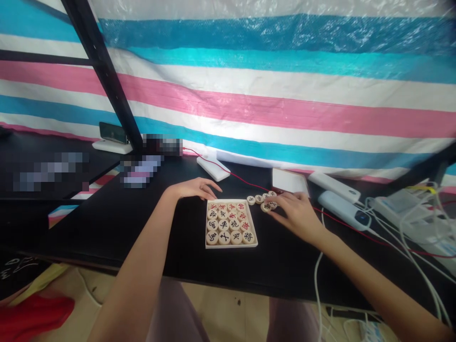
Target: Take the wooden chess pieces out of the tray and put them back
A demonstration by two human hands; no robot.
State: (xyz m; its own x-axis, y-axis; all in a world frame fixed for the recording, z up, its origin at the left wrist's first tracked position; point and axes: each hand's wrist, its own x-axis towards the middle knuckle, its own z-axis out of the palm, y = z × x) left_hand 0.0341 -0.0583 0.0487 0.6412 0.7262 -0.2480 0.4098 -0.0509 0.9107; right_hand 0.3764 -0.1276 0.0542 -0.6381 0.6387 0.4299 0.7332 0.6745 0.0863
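Observation:
A white square box (231, 247) stands on the black table in front of me, filled with rows of round Chinese chess pieces (223, 225) marked in red and black. My left hand (199, 188) rests at the box's far left corner, its fingers stretched out and holding nothing. To the right of the box, my right hand (294, 211) pinches a Chinese chess piece (266, 207) between thumb and fingers. Several more loose pieces (259, 199) lie in a row just beyond it, partly hidden by the fingers.
A white box lid (289, 180) lies behind my right hand. White power banks (335, 187) and tangled cables (399, 237) occupy the right side. Another white power bank (213, 168) with a red cable lies at the back. A black metal post (114, 90) rises at the left.

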